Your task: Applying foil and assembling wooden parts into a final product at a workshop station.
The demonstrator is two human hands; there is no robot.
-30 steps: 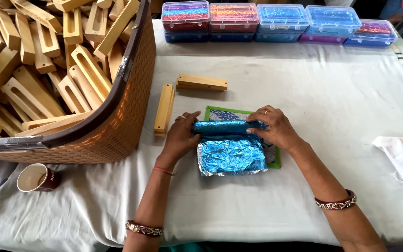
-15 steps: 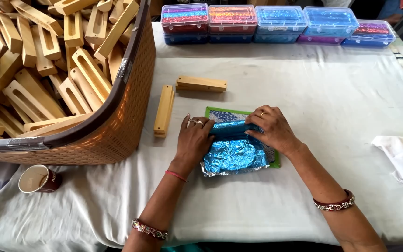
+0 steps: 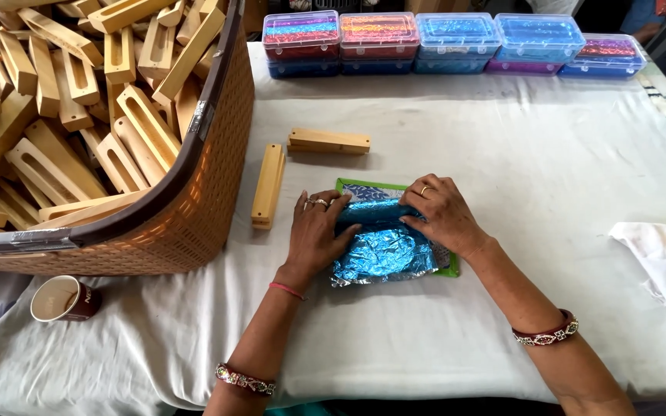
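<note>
My left hand (image 3: 316, 231) and my right hand (image 3: 439, 213) both press on a long block wrapped in shiny blue foil (image 3: 371, 212). A crinkled sheet of the same blue foil (image 3: 383, 254) spreads toward me from the block. Block and foil lie on a small green-edged mat (image 3: 452, 268) on the white tablecloth. The left hand covers the block's left end, the right hand its right end, so most of the wrapped block is hidden under the fingers.
Two bare wooden blocks lie beyond the mat, one lengthwise (image 3: 268, 186) and one crosswise (image 3: 328, 141). A large woven basket (image 3: 194, 208) full of slotted wooden blocks fills the left. Plastic boxes of coloured foil (image 3: 441, 38) line the far edge. A paper cup (image 3: 63, 297) and white cloth (image 3: 664, 262) sit nearby.
Both hands have shifted from holding the roll's ends to pressing down over it, and the foil-wrapped block has rolled slightly away from me on the mat.
</note>
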